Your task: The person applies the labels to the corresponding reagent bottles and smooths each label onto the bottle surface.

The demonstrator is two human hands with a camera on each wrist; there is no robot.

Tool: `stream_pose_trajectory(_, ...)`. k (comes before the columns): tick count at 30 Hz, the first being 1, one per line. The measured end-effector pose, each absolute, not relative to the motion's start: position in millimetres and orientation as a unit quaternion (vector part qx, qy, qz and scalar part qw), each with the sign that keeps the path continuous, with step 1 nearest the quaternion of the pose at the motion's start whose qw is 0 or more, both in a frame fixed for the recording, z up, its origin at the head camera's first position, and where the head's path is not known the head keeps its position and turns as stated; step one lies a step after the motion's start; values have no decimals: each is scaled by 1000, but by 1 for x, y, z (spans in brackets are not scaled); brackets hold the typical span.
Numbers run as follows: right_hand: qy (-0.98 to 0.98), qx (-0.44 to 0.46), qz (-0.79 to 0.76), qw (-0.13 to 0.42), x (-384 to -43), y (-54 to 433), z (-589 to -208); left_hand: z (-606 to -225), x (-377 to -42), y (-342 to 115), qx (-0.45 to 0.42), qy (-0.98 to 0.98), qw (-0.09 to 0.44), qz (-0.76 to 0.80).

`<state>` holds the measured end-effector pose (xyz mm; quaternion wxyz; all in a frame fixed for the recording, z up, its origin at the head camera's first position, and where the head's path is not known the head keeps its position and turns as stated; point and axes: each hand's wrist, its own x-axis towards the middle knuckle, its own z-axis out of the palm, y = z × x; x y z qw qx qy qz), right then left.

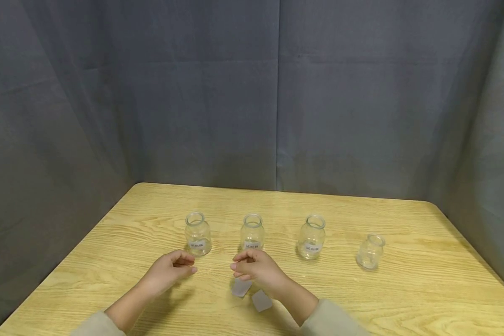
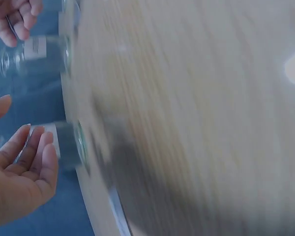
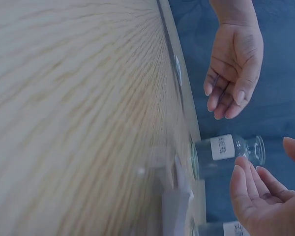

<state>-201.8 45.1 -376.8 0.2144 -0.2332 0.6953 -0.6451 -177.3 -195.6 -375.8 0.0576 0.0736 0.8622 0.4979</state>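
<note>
My left hand (image 1: 170, 271), fingers loosely bent and thumb apart, hovers over the table in front of the leftmost glass jar (image 1: 198, 235). Nothing shows between its fingers in the left wrist view. The right hand (image 1: 263, 271) is held in front of the middle jar (image 1: 252, 229), its fingers slightly curved and the thumb parted from them in the right wrist view; it holds nothing. Both jars stand upright and carry white printed labels. Beneath the right hand, two small pale pieces of paper lie on the wood: one piece (image 1: 241, 288) partly hidden by the fingers, the other piece (image 1: 262, 301) beside the wrist.
Farther right stands a third labelled jar (image 1: 312, 238), and beyond it a smaller jar (image 1: 370, 252) showing no label. The wooden table (image 1: 424, 284) has rounded far corners. Grey curtains (image 1: 201, 102) hang behind it and along both sides.
</note>
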Motion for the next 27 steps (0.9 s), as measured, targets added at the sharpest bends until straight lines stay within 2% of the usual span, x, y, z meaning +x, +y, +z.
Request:
stream_pose_trajectory(8,688,-215,-654,229,-201,14,-387,-381,-168,-226,-7,894,33,447)
stream_pose_trajectory(13,691,-216,-648,238,-199,1,-390,-382,-163,-244,-6,910,33,414)
stream_pose_trajectory(23,687,-216,-644,258,-201,-13,-390,-389,-167,-261,12,897,84,433)
stream_pose_trajectory(27,681,-220,-647,261,-201,-17,-386,-392,-168,-262,-5,900,86,428)
